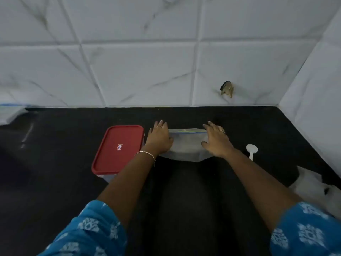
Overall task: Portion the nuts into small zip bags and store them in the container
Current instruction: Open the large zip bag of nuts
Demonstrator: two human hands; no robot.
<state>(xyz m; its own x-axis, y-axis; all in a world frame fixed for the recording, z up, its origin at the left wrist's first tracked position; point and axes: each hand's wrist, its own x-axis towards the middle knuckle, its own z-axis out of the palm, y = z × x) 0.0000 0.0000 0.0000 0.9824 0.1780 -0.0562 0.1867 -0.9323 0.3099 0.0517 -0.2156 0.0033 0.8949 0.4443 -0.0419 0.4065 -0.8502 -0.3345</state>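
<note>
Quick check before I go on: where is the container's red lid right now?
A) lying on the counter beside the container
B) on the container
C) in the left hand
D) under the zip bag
B: the red lid sits flat on the container, left of the zip bag, and neither hand touches it.

Blue white-patterned sleeves [88,228], bracelet [145,153], rings [159,127]
</note>
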